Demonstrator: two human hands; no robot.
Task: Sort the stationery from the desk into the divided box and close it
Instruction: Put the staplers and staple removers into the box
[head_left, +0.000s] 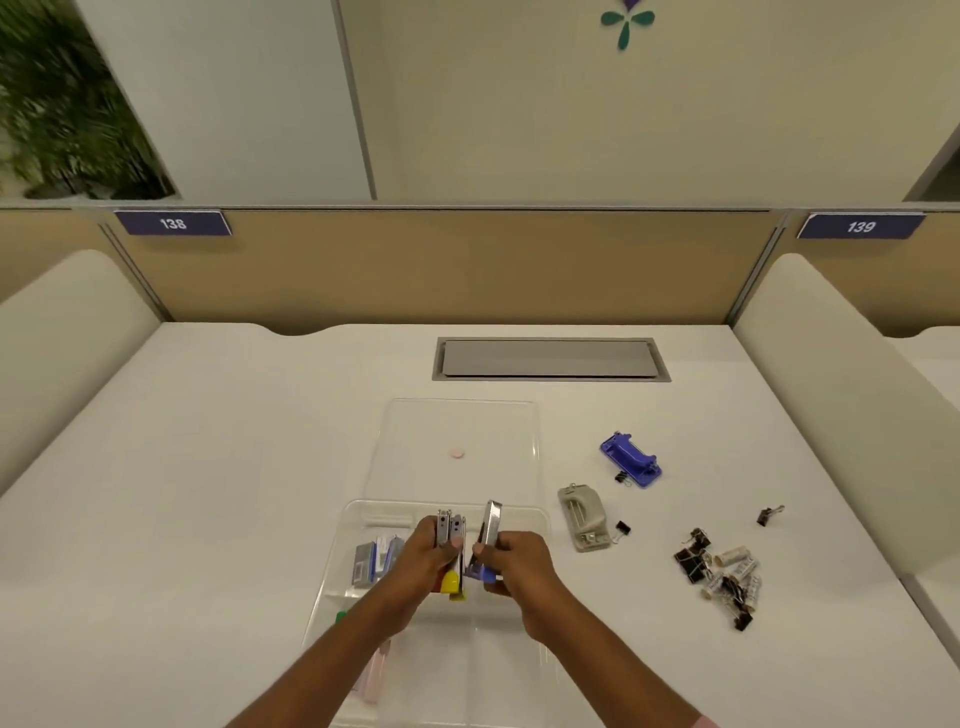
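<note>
**Metal staplers held over the clear divided box**

Clear plastic forms the divided box (537, 519) that sits open on the white table (208, 467), its transparent lid (457, 426) folded back flat beyond it, with a small pink round spot (456, 453) showing on it. In the head view, the left hand (434, 558) is closed around two metal staplers with a yellow and red base (451, 535), held upright over the middle of the box. The right hand (511, 561) grips one metal stapler with a blue base (490, 525), tilted slightly and just beside the other two. Inside the box, a left compartment holds small grey and blue staple packs (375, 558); a green object (341, 617) and pale pink items (376, 675) lie in nearer compartments, partly hidden by the left forearm.

To the right of the box, a grey hole punch (583, 517) lies on the table with a small black binder clip (622, 529) touching its side. Farther back is a blue hole punch (629, 460), another black clip (621, 476) at its near edge. Well to the right lies a heap of black binder clips and white rolls (722, 574), and one lone clip (769, 514) apart from it. A grey recessed cable hatch (550, 358) sits near the far edge.
</note>
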